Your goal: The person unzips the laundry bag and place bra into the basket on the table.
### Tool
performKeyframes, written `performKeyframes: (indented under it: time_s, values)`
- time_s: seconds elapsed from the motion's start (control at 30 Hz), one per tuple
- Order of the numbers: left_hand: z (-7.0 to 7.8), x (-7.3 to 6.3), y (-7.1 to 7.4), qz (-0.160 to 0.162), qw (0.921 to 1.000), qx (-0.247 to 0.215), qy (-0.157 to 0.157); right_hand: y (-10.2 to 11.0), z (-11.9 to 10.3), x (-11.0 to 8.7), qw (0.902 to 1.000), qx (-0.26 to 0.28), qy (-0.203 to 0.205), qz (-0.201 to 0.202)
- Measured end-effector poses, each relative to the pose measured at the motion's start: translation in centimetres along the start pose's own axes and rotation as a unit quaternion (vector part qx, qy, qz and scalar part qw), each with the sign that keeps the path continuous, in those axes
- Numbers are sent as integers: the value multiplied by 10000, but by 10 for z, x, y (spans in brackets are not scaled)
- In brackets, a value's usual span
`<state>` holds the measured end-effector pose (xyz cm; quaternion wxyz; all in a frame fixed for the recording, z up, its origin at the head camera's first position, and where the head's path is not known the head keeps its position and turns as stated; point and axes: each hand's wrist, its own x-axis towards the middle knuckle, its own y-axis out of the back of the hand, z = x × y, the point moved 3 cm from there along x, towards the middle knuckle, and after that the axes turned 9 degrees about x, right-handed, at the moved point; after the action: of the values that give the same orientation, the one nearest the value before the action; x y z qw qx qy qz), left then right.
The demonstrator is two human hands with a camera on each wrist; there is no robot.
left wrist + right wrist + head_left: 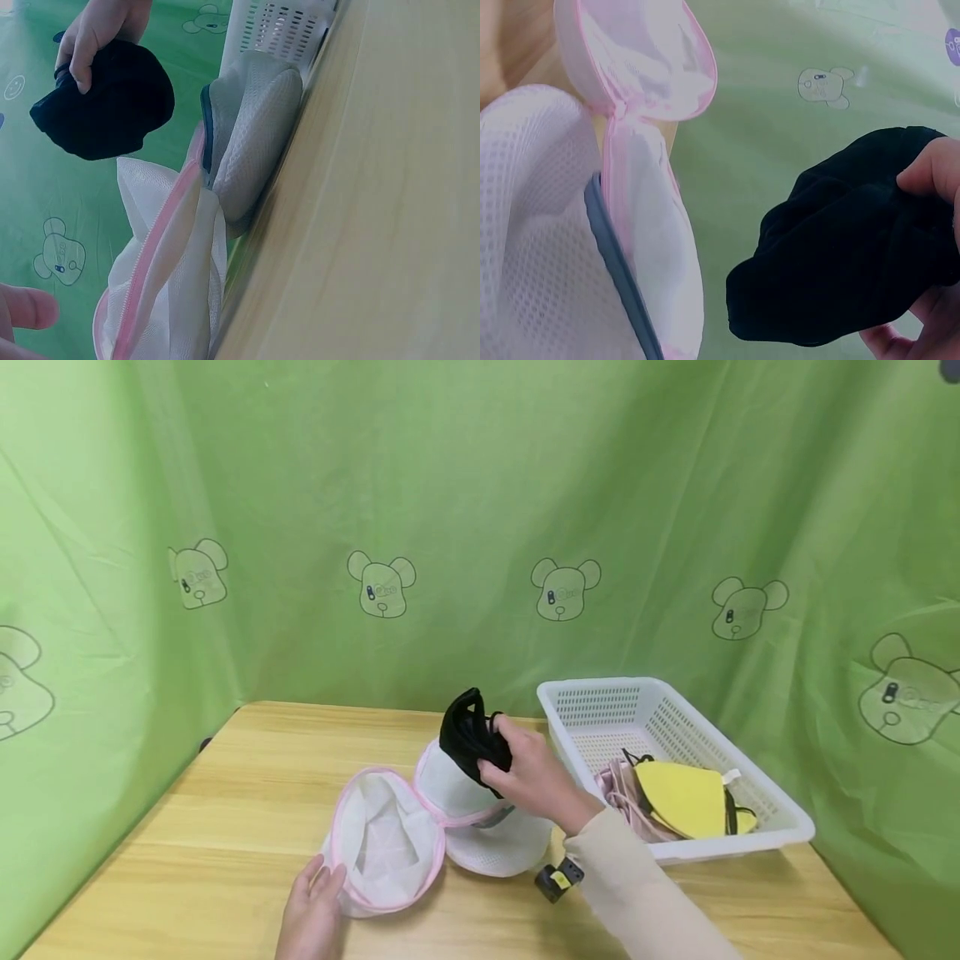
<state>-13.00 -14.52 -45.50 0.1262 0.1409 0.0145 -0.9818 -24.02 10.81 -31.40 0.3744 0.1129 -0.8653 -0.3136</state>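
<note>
My right hand (531, 772) grips a bunched black cloth item (472, 739) with a thin loop, raised above a white laundry bag (450, 781). The same black cloth appears dark and folded in the right wrist view, thumb pressed on it. That bag is double: its unzipped half (390, 843), edged with a pink zipper, lies at the left with its mouth facing up. Beside this half's left rim is my left hand (311, 910), fingers relaxed, overlapping its edge in the head view. A white mesh bag (540, 225) with a grey-blue zipper lies close by.
At the right stands a white perforated basket (780, 827). Inside lie a yellow cloth item (686, 797) with black straps and some pale pink fabric (626, 797). A green patterned curtain (465, 468) hangs behind the wooden table (225, 827).
</note>
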Motion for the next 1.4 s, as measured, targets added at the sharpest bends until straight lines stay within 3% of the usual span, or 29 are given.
performKeyframes:
  time_s: [0.43,0.77,1.4]
  values:
    - [-1,0,1,-5,10000,-5,-51,25,12,-7,9988,-288,-245,298]
    - [-3,0,2,-14,10000,-26,-36,44,26,-18,9941,-642,-763,419]
    - [0,0,1,-16,10000,34,-12,81,51,-38,9871,-740,-1224,715]
